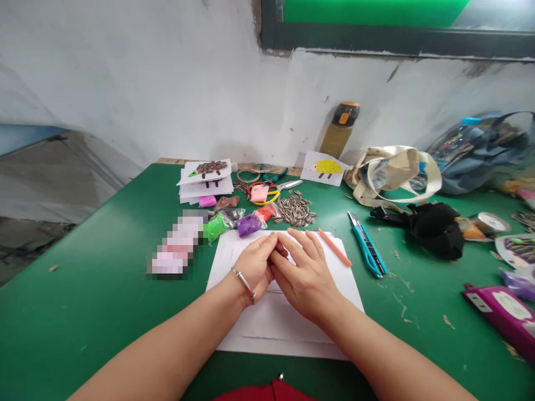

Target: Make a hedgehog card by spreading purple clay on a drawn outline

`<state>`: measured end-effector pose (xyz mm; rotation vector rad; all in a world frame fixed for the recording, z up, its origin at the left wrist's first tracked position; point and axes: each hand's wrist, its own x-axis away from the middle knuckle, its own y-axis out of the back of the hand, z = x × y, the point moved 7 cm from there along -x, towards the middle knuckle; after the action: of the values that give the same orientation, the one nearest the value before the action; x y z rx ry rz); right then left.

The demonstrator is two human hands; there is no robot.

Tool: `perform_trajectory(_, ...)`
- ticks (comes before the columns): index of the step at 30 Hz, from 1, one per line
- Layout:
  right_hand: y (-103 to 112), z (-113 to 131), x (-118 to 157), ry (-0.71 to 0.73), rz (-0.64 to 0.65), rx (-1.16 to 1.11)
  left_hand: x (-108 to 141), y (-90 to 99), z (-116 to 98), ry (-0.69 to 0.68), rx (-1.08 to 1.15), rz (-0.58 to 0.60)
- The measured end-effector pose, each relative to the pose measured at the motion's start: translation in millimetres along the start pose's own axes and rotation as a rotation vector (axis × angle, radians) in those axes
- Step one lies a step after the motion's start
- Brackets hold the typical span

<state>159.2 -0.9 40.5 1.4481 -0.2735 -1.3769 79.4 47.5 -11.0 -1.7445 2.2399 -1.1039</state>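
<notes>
Well, at the far left of the green table point(79, 312) lies a pixelated pink object point(175, 248), just beside small packets of coloured modelling clay point(232, 224) in green and purple. Behind them sits a stack of paper point(204, 192) topped by a hedgehog picture made with seeds. In the middle, the left hand point(253, 267), a metal bangle point(243, 283) on its wrist, and the right hand point(303, 278) come together at the fingers on top of white paper sheets point(284, 328). I cannot tell whether they are pinching anything between them. Beyond the hands are a heap of striped sunflower seeds point(295, 210) and scissors point(267, 192). An orange pencil point(334, 247) lies along the paper's right edge, with a teal utility knife point(368, 245) just beside it. Further right sit a canvas tote bag point(393, 172), a black cloth point(434, 231) and a magenta pouch point(504, 317).
</notes>
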Motion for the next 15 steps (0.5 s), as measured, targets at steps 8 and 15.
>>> perform_trajectory(8,7.7,-3.4,2.2,-0.048,-0.052,-0.266,-0.2,-2.4,-8.8,-0.107,-0.227,-0.007)
perform_trajectory(15,-1.8,-10.0,3.9,-0.103,0.007,-0.130,5.5,-5.2,-8.4,-0.203,-0.410,0.001)
